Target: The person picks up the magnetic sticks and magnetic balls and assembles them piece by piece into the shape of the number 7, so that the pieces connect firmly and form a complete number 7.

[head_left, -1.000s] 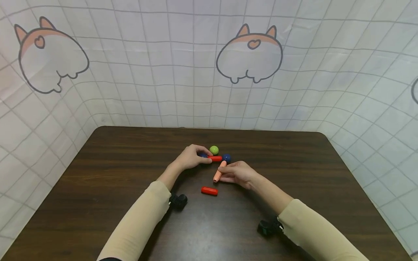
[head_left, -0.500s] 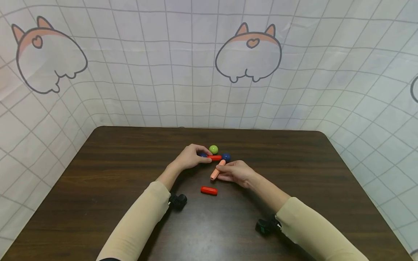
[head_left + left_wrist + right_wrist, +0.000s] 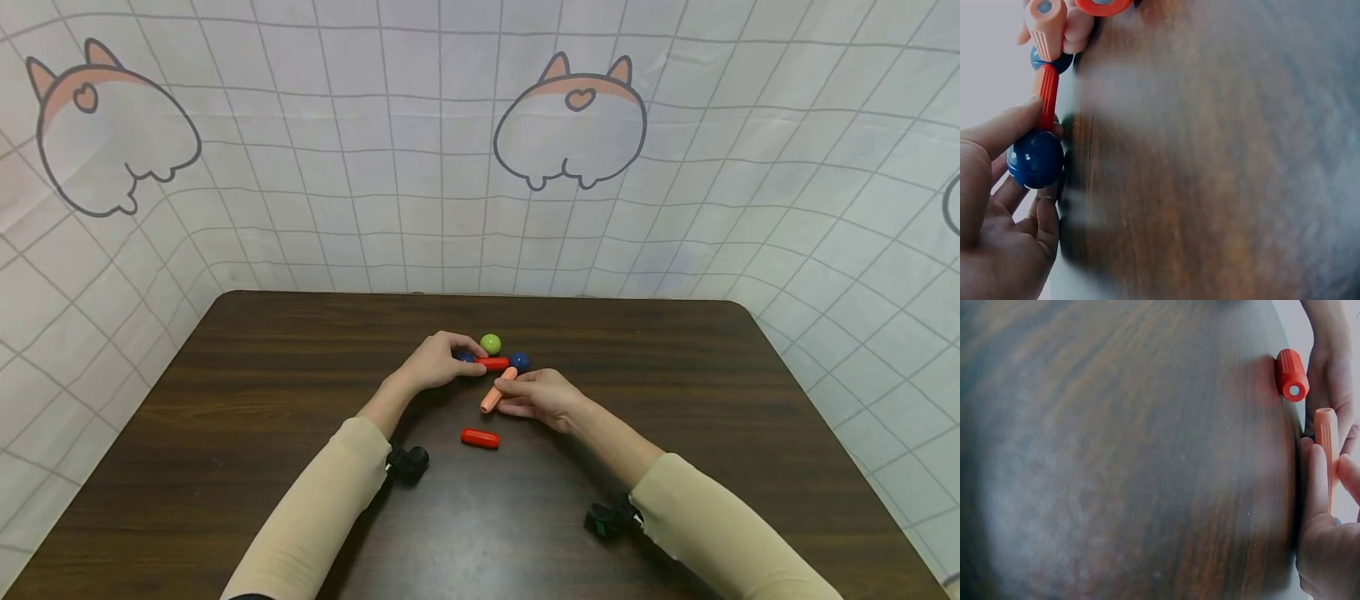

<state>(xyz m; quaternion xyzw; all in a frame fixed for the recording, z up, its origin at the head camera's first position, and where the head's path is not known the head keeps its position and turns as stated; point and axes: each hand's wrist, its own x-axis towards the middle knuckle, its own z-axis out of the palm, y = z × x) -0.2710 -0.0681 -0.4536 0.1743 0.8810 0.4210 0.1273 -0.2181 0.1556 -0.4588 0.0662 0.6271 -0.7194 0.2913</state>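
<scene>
My left hand [image 3: 439,362] pinches a red magnetic stick [image 3: 493,364] that runs between two blue balls. One blue ball [image 3: 1035,158] sits at the stick's left end, inside the curve of the fingers; the other blue ball [image 3: 519,362] is at its right end. Between thumb and fingers, my right hand [image 3: 547,398] holds a light orange magnetic stick [image 3: 498,392] at a slant. Its upper end meets the right blue ball in the head view; whether they truly touch is hard to tell. Its lower end, tipped toward me, is bare.
A green ball [image 3: 491,344] lies just behind the red stick. Nearer to me a second red stick [image 3: 480,438] lies loose on the dark wooden table [image 3: 262,467]. A white tile-patterned curtain [image 3: 360,167] surrounds the table's back and sides.
The orange stick's lower end has swung a little to the left, with my right hand shifting slightly the same way. My left hand keeps its grip on the red stick.
</scene>
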